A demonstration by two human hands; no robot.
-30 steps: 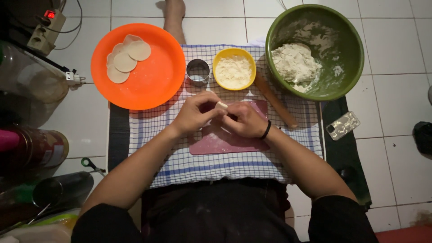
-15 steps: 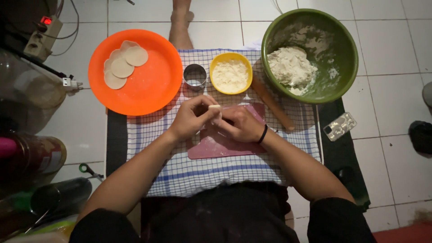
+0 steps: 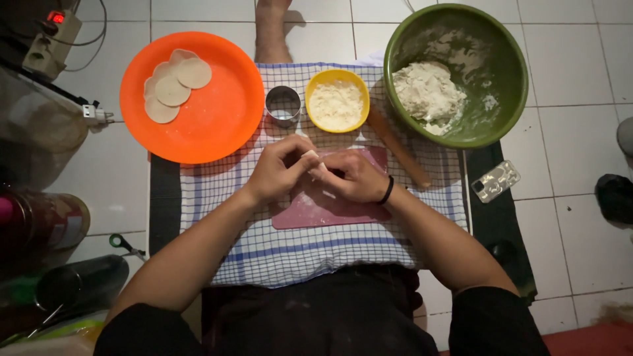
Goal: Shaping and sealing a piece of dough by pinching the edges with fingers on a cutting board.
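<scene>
White floor tiles (image 3: 580, 79) with grey grout lines are seen all around, and on them a blue-and-white checked cloth (image 3: 310, 254) is spread over a dark mat (image 3: 165, 204). A pink rectangular cutting board (image 3: 330, 207) is laid on the cloth, dusted with flour. Above it a small pale piece of dough (image 3: 311, 157) is pinched between the fingertips of the left hand (image 3: 280, 170) and the right hand (image 3: 356, 177), both grips pressed together on it; a black band is worn on the right wrist. Just beyond the hands a round metal cutter (image 3: 283, 104) and a small yellow bowl of flour (image 3: 337, 100) are set side by side. A round orange plastic plate (image 3: 217, 112) with flat dough discs (image 3: 173, 91) is placed to the left, partly off the cloth. A large green bowl (image 3: 494, 39) holding a lump of dough is placed to the right, and a wooden rolling pin (image 3: 399, 148) is laid slanting between it and the board. A clear-cased phone (image 3: 496, 180) lies on the mat's right edge. Scissors with green handles (image 3: 125, 244) and dim containers are seen at the left, where a power strip (image 3: 53, 36) with a red light is also found.
</scene>
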